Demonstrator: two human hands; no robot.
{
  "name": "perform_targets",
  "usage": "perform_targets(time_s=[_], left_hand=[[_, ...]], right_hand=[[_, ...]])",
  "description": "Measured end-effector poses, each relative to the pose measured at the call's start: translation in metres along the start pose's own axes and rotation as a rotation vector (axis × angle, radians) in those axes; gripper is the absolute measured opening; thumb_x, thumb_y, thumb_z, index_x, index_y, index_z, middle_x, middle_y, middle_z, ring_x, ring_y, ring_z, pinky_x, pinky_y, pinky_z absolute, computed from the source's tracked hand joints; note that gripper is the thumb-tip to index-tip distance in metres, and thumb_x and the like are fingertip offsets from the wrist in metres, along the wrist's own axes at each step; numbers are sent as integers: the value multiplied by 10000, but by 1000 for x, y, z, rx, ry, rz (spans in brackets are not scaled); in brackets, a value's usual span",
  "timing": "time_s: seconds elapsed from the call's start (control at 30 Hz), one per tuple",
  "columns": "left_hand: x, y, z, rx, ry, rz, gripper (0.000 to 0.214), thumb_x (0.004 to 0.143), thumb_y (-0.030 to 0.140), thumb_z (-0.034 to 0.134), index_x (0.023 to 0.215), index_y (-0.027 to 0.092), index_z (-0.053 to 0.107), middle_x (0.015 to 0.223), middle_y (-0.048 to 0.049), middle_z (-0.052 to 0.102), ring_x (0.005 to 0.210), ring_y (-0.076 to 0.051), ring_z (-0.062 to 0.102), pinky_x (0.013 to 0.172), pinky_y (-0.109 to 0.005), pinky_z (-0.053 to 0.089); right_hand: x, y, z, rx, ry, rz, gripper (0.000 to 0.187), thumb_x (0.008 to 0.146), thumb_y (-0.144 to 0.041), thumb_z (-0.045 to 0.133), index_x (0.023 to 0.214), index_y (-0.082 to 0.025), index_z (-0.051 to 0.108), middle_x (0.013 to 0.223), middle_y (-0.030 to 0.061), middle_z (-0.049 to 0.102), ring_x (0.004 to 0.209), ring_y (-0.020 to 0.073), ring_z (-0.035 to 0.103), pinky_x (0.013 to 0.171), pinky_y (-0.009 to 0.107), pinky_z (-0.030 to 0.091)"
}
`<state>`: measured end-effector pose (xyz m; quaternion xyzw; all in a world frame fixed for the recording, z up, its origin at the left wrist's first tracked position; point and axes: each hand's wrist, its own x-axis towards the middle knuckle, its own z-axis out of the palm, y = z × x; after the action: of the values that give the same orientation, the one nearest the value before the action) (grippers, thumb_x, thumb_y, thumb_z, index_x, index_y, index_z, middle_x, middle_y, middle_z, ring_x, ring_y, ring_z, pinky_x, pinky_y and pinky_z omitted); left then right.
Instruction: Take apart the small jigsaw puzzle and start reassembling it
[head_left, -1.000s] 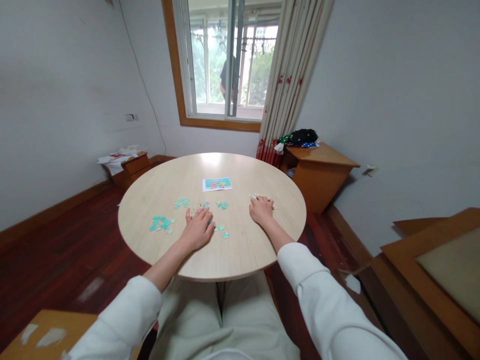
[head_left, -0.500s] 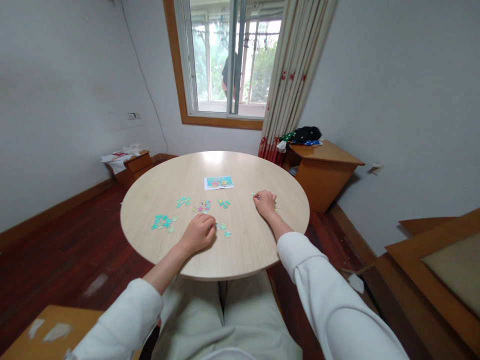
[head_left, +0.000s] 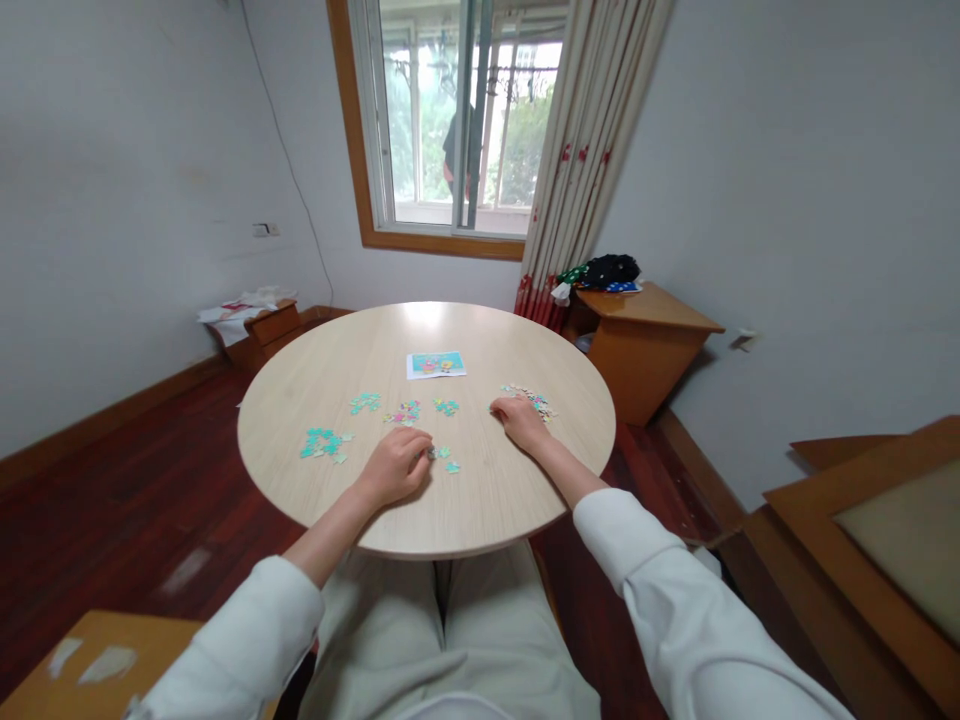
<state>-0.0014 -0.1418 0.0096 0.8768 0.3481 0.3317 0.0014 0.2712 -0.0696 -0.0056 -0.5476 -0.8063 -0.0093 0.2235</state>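
Note:
Jigsaw puzzle pieces lie in small groups on a round, light wood table (head_left: pixel 465 520). My left hand (head_left: pixel 395 465) rests near the front, fingers curled, a small puzzle piece (head_left: pixel 431 453) at its fingertips. Just right of it lie a few loose teal pieces (head_left: pixel 452 467). My right hand (head_left: pixel 519 422) is closed in a pinch, left of a mixed pile of pieces (head_left: pixel 536 400); whatever is between its fingertips is too small to make out. Farther left are a teal cluster (head_left: pixel 322 443), a paler cluster (head_left: pixel 365 402), a pink cluster (head_left: pixel 405 412) and a teal-and-yellow cluster (head_left: pixel 447 407).
A printed picture card (head_left: pixel 436 365) lies toward the table's far side. A wooden cabinet (head_left: pixel 649 340) with clothes (head_left: pixel 611 270) on it stands behind right. A wooden chair (head_left: pixel 877 520) is at the right, a cardboard box (head_left: pixel 97 660) at lower left. Someone (head_left: pixel 459 155) is beyond the window.
My right hand has moved left, off the mixed pile, which now shows more fully. My left hand has stayed almost in place. The view has shifted very slightly.

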Motion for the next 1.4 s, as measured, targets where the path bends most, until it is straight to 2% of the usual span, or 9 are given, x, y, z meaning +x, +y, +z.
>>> perform_targets(time_s=[0.2,0.4,0.6,0.73,0.93,1.07,1.2,1.33,1.4], left_hand=[[-1,-6,2,20,140,-153,204,783,150,401,771,192,600,814,-84,653,823,-206,586,785,-361,471],[-1,-11,-2,-42,240,-311,193,760,139,376,692,204,543,721,-46,604,743,-182,567,730,-326,461],[0,-11,-3,-77,304,-386,173,757,165,364,679,202,514,707,-41,599,709,-174,558,699,-310,449],[1,-11,-1,-65,281,-409,172,750,166,362,670,205,510,690,-33,594,687,-169,551,681,-300,437],[0,-11,-1,-41,239,-452,186,740,156,362,656,203,521,663,-22,598,655,-164,547,659,-290,422],[1,-10,-3,-41,225,-455,189,736,155,358,649,207,518,646,-17,595,636,-163,545,635,-281,413],[1,-9,-4,-55,229,-458,191,735,156,354,649,205,517,644,-19,595,636,-162,548,630,-277,412],[1,-8,-4,-69,225,-455,192,733,154,354,653,204,521,653,-20,602,645,-165,556,641,-282,417],[0,-9,-4,-66,223,-454,191,733,152,354,652,205,519,648,-17,597,645,-164,554,644,-281,415]], right_hand=[[-7,0,2,14,166,26,275,852,-90,468,1037,-156,660,1047,112,664,1012,210,554,885,349,383],[-17,-14,-4,-45,86,14,270,859,-114,475,945,-204,714,1072,83,657,1044,200,532,938,382,316],[-37,-43,-9,25,8,-170,311,833,-87,502,1000,-254,705,1097,61,649,1098,193,507,937,384,274],[-41,-58,-6,57,-16,-219,343,823,-77,504,1039,-266,692,1137,64,616,1111,191,483,928,372,279],[-30,-79,1,70,-53,-156,347,853,-119,481,1082,-287,680,1104,72,573,1044,203,457,870,363,307],[-21,-93,5,106,-92,-169,360,874,-126,460,1079,-324,681,1062,53,565,1006,193,449,845,350,306],[-19,-94,7,161,-84,-191,361,893,-129,446,1097,-326,670,1043,42,575,1008,182,450,843,338,308],[-19,-93,8,169,-20,-128,372,896,-109,419,1135,-274,652,1063,58,589,1010,179,462,851,331,314],[-19,-94,8,142,-43,-147,372,889,-114,428,1128,-288,654,1064,53,590,1009,183,464,846,334,312]])
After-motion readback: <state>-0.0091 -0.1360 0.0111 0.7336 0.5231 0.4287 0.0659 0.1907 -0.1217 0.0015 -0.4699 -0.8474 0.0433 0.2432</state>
